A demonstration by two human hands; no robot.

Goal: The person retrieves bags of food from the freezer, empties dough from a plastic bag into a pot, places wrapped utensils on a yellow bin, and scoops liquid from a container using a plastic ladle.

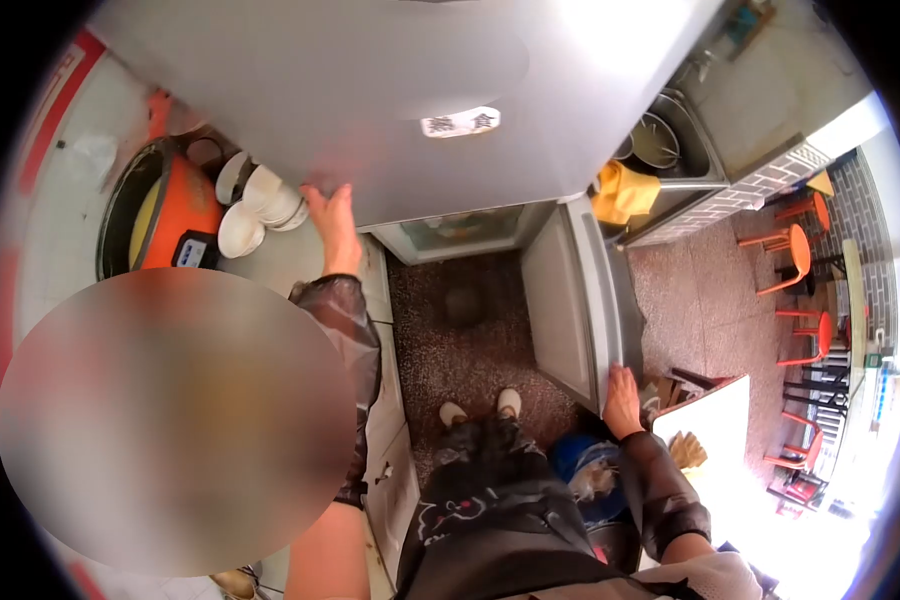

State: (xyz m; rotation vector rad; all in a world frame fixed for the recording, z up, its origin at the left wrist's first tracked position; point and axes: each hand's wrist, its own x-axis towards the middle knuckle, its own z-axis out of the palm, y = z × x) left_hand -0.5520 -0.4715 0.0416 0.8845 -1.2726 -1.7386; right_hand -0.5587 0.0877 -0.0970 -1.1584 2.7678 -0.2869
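As I follow remotely, an orange cooker (198, 200) shows a yellowish interior beside stacked white bowls (265, 190); my left hand (337, 235), fingers apart, seems to touch the refrigerator (400, 150), contents indistinct. Door-handling appears underway, calling for steady control: its lower door (558, 290) stands open, right hand (623, 402) at the edge, finger grip unclear. A sink (705, 185) holds a metal pot (656, 140).

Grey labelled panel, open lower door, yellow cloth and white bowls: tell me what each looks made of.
Grey labelled panel: probably metal, smooth and satin, judging by its sheen and bright glare.
Open lower door: inner face pale and fairly matt, perhaps plastic or painted metal.
Yellow cloth: matt fabric, shown by soft folds.
White bowls: smooth, likely ceramic, though melamine is possible.
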